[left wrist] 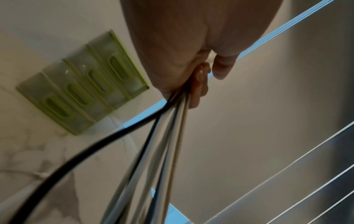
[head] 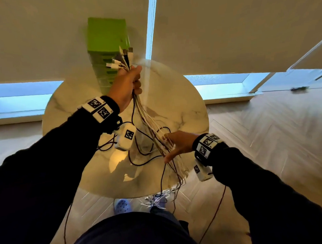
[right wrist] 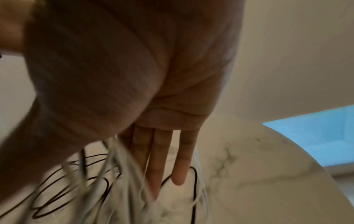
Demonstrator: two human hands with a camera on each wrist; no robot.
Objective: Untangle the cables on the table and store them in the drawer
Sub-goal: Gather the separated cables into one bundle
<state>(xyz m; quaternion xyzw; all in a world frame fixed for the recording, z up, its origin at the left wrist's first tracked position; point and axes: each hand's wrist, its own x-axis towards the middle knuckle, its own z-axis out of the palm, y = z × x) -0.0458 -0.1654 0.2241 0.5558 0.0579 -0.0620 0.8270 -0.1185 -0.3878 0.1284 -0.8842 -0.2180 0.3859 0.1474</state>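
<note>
**Cable bundle lifted over the round tabletop**

The left hand (head: 127, 84) is raised above the far part of the marble tabletop (head: 183, 110), its fingers curled tight round a bundle of cables (head: 149, 129) just below their plugs (head: 120, 60), which fan out above the fist. From that grip the white and black strands hang down and toward the near right, crossing the right hand (head: 177, 145). That hand is held wide, fingers (right wrist: 159, 159) straight and slightly spread, with the pale strands running through and past them (whether any finger presses on them cannot be told). The loose ends trail over the near edge of the tabletop toward the floor (head: 266, 129). A black cable (head: 146, 155) lies in loops on the tabletop beneath the bundle. The green drawer unit (head: 106, 41) stands at the far edge, its four drawers (left wrist: 84, 89) closed in the left wrist view.
</note>
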